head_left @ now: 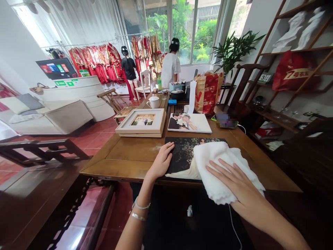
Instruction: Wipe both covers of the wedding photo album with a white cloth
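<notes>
Farthest out on the left hand's own side stands a dark wooden bench (49,187). Ahead of that hand and a little to its left, a light-framed picture (125,125) lies flat on the wooden table (125,156), with a lidded white cup (154,102) beyond it. The left hand (162,159) is unclenched, its fingers laid on the left edge of a dark photo panel (182,152), which lies between both hands at the near table edge. Past the panel is a paler photo board (201,124), then a red-and-tan bag (208,93). A white cloth (221,152) covers the panel's right part, under the right hand (231,177), which presses palm down with fingers spread. Ahead of that hand sits a blurred item (227,121), perhaps a phone.
</notes>
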`<state>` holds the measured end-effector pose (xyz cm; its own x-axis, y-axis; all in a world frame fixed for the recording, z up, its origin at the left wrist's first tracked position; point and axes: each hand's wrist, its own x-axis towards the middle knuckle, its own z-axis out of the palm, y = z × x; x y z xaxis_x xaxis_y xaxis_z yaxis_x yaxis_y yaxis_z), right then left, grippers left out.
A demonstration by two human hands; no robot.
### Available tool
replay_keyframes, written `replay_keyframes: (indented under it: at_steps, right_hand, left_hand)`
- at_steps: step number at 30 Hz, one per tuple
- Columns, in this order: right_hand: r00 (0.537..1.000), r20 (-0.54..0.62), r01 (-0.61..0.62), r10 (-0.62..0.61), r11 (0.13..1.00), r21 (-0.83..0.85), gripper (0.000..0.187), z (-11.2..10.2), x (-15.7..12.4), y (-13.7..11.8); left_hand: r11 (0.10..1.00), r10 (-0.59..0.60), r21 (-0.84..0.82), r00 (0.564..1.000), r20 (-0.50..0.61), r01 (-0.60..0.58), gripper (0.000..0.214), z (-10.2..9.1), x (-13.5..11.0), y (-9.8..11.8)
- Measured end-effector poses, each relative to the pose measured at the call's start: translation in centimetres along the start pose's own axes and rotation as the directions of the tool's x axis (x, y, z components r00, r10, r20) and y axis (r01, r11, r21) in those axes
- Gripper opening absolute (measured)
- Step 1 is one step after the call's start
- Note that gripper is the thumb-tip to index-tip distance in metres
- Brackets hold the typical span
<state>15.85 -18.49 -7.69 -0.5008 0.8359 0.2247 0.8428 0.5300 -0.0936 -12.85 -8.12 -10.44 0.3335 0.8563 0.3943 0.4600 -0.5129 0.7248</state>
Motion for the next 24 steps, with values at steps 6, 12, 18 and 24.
replay_keyframes:
  at_steps: [6,12,18,24]
  right_hand:
    - [0.997,0.039,-0.062,0.06,0.997,0.048,0.086,0.0,6.7,2.5]
    - [0.986,0.057,-0.16,0.158,0.986,0.036,0.072,0.4,12.4,4.0]
    - [0.986,0.018,-0.168,0.168,0.986,-0.004,0.081,0.7,9.1,1.2]
    - [0.994,-0.065,-0.092,0.089,0.995,-0.038,0.1,0.8,1.9,-3.2]
  left_hand:
    - [1.0,0.004,-0.007,1.0,0.001,-0.004,0.04,0.0,0.1,0.1]
    - [1.0,-0.001,-0.008,1.0,0.009,0.001,0.04,0.1,0.2,0.3]
    - [1.0,-0.001,-0.005,1.0,0.008,0.001,0.04,0.1,0.2,0.2]
    - [1.0,-0.022,0.004,1.0,0.006,0.022,0.04,0.0,0.1,0.3]
